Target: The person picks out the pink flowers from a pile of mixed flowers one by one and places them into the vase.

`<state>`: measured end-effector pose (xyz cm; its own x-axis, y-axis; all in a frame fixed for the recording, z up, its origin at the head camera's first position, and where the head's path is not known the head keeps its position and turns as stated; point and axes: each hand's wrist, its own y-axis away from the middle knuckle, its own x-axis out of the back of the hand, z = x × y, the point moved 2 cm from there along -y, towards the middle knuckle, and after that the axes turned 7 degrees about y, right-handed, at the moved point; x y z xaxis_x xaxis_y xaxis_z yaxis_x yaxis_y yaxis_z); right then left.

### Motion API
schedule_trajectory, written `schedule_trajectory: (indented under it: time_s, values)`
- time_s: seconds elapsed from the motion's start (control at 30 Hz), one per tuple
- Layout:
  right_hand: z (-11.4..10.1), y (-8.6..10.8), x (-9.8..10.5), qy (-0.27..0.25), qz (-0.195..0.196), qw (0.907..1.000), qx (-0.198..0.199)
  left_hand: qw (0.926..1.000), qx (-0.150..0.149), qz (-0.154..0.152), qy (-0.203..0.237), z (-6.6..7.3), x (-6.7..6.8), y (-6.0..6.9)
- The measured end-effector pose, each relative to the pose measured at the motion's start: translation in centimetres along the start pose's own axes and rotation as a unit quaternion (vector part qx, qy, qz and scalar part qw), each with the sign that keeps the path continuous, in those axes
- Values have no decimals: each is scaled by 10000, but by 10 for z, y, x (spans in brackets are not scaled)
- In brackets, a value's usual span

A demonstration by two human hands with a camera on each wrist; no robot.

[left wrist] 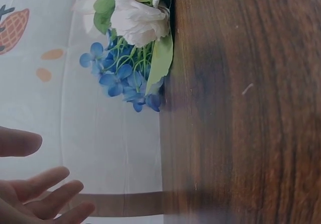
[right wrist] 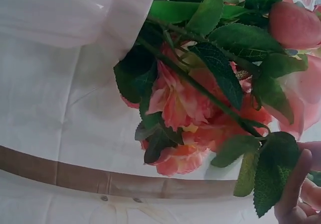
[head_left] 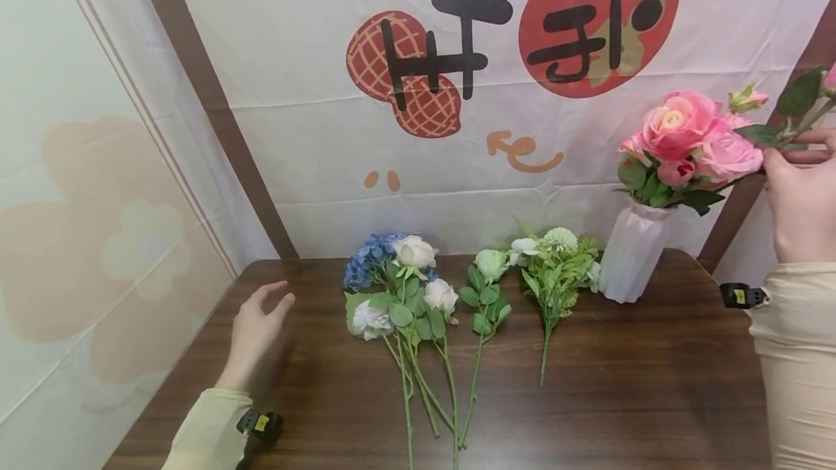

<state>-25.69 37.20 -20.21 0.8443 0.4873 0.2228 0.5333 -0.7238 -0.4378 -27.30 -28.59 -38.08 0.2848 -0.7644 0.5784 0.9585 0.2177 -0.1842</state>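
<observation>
My right hand (head_left: 806,198) pinches the leafy stem (right wrist: 203,88) of a pink flower (head_left: 832,80), whose bloom is cut off by the head view's right edge. In the right wrist view this stem slants from the vase mouth to my fingertips. The white ribbed vase (head_left: 632,256) stands slightly tilted at the table's back right, with several pink flowers (head_left: 679,122) in it. Over the table's left side, my left hand (head_left: 257,325) holds nothing, thumb and fingers apart. Nearest to it are a blue hydrangea (head_left: 366,260) and white flowers (head_left: 372,321).
On the brown wooden table (head_left: 313,405), cream roses (head_left: 440,297) lie with crossed stems pointing to the front. A pale green rose (head_left: 491,265) and a green-and-white sprig (head_left: 551,289) lie between them and the vase. A printed white cloth (head_left: 294,143) hangs behind the table.
</observation>
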Motion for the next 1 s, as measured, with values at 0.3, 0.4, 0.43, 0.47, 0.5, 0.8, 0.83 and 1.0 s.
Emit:
schedule_trajectory:
  time_s: [0.3, 0.4, 0.43, 0.47, 0.5, 0.8, 0.83, 1.0]
  values:
    - [2, -2, -1, 561, -230, 9978, 277, 10000, -28, 8, -1, 1, 4, 2]
    - [6, -2, -1, 371, -171, 9985, 362, 10000, -44, 17, -37, 0, 5, 3]
    - [7, -1, -1, 368, -82, 9985, 396, 9999, -76, 26, -65, -1, 5, 4]
    - [7, -1, -1, 354, 13, 9986, 402, 9999, -108, 42, -98, -2, 5, 5]
    - [7, -1, 0, 333, 126, 9985, 413, 9998, -140, 58, -136, -3, 5, 6]
    - [-8, -8, 1, -5, 676, 9959, 595, 9988, -263, -92, -407, -8, 10, 15]
    - [-9, -9, 1, -75, 675, 9957, 631, 9985, -270, -126, -451, -8, 11, 16]
    - [-15, -7, -2, -171, 693, 9939, 843, 9976, -249, -212, -609, -8, 13, 17]
